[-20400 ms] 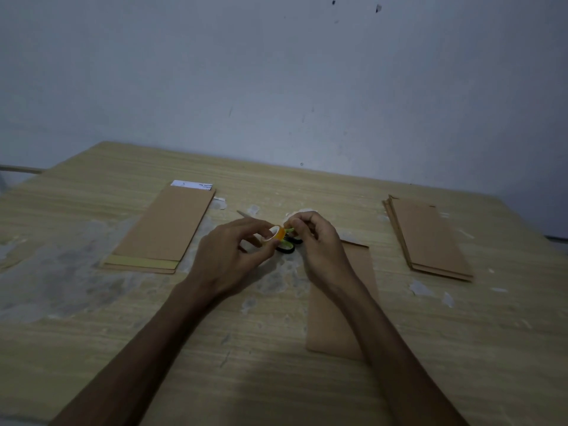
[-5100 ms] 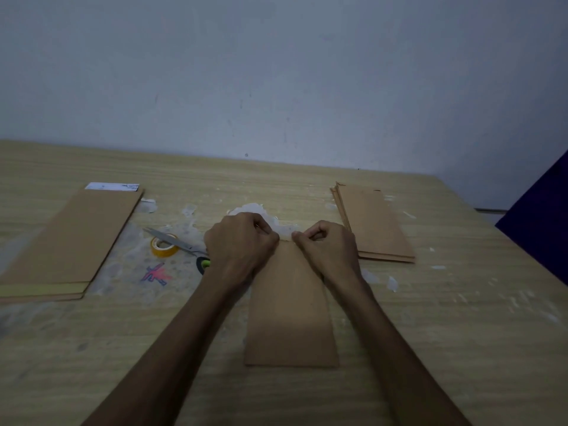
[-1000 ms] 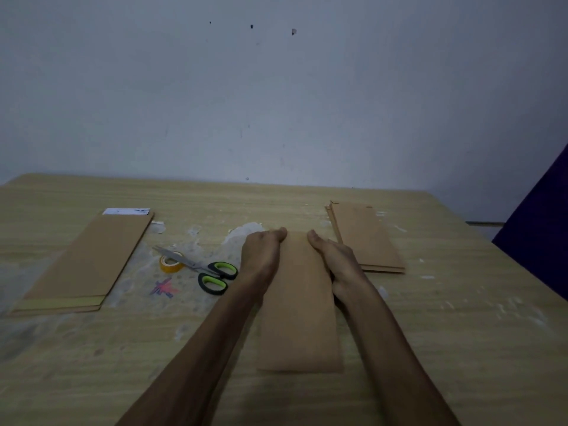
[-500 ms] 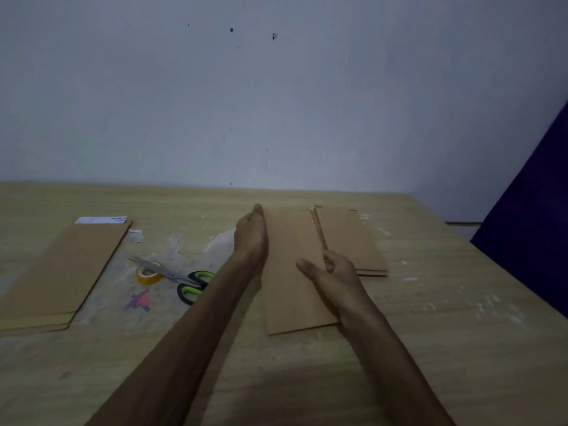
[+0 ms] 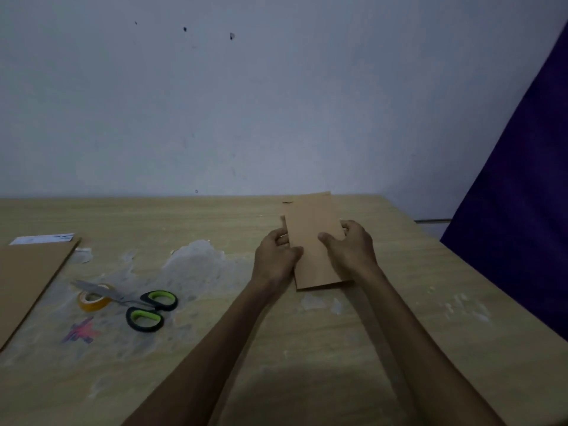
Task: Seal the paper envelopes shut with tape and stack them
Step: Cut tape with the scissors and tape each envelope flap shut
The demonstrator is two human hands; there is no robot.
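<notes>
Right of the frame's centre, the left hand [image 5: 278,256] and right hand [image 5: 349,249] pinch the long edges of a flat brown paper envelope [image 5: 313,238], over a brown envelope stack [image 5: 283,221] on the pale wooden desk [image 5: 307,348].

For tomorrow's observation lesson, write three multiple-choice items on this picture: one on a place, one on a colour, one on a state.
1. Where does the tape roll lie?
A. under the scissors' blades
B. on the left pile of envelopes
C. in the right hand

2. What colour lines the scissors handles?
A. red
B. green
C. white

3. How is the envelope held?
A. by both hands
B. by one hand
C. by neither

Answers: 1 A, the blades cross over the roll. 2 B, green rings show inside the black handles. 3 A, the left hand and the right hand each grip a long edge, thumbs on top.
</notes>
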